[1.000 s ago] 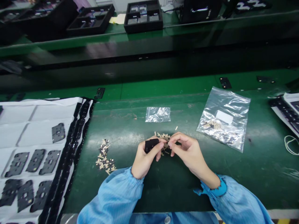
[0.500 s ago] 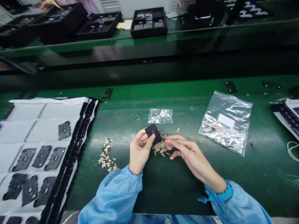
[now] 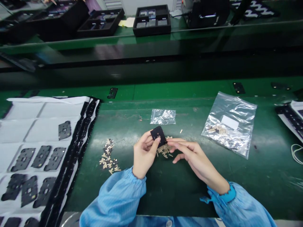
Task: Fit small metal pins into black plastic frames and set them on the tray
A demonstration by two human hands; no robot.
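Observation:
My left hand [image 3: 145, 154] pinches a thin black plastic plate [image 3: 158, 136] between thumb and fingers, holding it tilted above the bench. Fingers stretched out and thumb apart, my right hand [image 3: 187, 154] has its fingertips at the plate's right edge. Whether a small piece is under those fingertips I cannot make out. Beneath the plate and my right fingers lies a pile of small tan pieces [image 3: 163, 152], partly hidden. Left of my left hand is another heap of small tan and black pieces [image 3: 109, 159].
A white sectioned tray [image 3: 44, 127] on the left carries several black plates. A small clear bag [image 3: 163, 117] lies ahead, a larger zip bag [image 3: 229, 126] of pieces right. Along the far green strip sit black plates [image 3: 112, 93]. Black boxes [image 3: 151, 20] stand on the shelf.
My left hand has shifted slightly right with the black plate, which now meets my right fingertips. The black plates on the far strip have slid a little to the right.

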